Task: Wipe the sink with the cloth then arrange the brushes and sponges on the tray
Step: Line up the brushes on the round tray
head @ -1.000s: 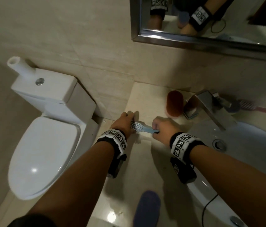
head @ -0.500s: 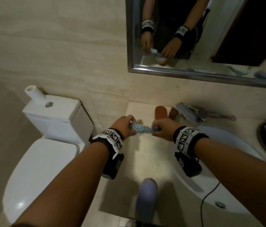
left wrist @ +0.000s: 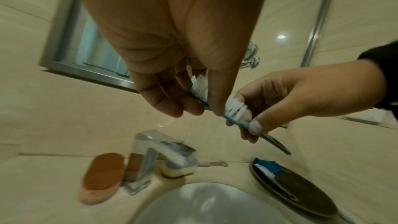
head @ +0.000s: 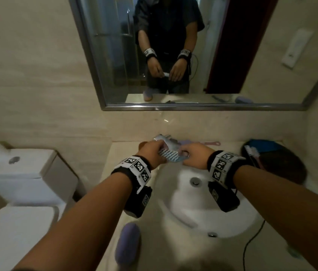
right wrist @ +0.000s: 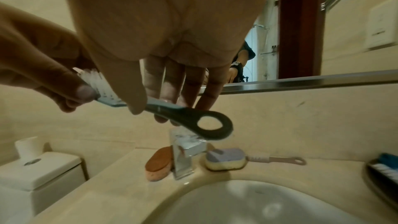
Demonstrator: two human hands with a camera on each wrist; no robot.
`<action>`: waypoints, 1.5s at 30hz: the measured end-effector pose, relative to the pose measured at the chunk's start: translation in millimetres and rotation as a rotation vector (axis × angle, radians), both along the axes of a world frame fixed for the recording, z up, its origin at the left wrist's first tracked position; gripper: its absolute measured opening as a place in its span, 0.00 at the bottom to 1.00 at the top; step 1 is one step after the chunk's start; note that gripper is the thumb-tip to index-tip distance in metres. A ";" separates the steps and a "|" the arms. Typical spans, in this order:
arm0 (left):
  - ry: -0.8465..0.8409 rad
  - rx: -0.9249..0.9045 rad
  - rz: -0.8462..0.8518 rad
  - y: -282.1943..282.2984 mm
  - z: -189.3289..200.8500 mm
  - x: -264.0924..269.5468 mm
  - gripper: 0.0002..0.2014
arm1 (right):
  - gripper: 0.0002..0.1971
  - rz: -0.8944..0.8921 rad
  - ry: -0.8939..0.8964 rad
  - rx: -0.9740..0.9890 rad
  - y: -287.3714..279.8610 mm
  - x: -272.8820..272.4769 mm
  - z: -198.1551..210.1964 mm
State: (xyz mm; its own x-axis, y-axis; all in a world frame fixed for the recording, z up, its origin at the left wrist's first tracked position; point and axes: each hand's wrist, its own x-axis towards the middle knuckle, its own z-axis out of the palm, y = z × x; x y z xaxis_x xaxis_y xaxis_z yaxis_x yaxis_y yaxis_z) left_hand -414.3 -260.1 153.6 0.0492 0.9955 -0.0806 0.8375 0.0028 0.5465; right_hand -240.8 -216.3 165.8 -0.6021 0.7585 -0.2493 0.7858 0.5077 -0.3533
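Observation:
Both hands hold a blue brush with white bristles in the air, over the back edge of the white sink and just in front of the faucet. My left hand grips the bristle end. My right hand pinches the handle, whose ring end sticks out free. At the right stands a dark oval tray holding a blue cloth and a white-bristled brush.
An orange sponge lies left of the faucet. A purple and yellow sponge brush with a pink handle lies behind it. A purple sponge sits on the counter's near edge. The toilet is at the left, a mirror above.
Both hands have carried the brush to the right, from the counter left of the faucet to over the sink's back edge. The head view has risen toward the mirror.

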 end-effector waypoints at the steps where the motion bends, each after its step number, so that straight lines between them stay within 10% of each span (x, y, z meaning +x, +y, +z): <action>1: 0.016 0.004 -0.023 4.4 2.0 20.1 0.18 | 0.12 -0.024 0.009 -0.001 2.1 20.5 1.4; 14: -0.180 -0.040 -0.164 69.4 -5.2 308.9 0.18 | 0.16 -0.380 0.115 -0.013 19.2 305.7 4.1; 45: -0.237 -0.165 -0.082 263.6 -93.3 363.5 0.23 | 0.17 -0.553 0.066 -0.229 213.3 336.3 -89.9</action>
State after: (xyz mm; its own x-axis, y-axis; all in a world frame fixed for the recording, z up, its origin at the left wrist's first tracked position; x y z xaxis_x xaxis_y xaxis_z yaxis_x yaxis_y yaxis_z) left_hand -50.9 3.5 60.3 0.1660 0.9619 -0.2174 0.6875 0.0452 0.7247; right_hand 95.5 -3.0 75.9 -0.1535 0.8950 -0.4188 0.8845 -0.0645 -0.4621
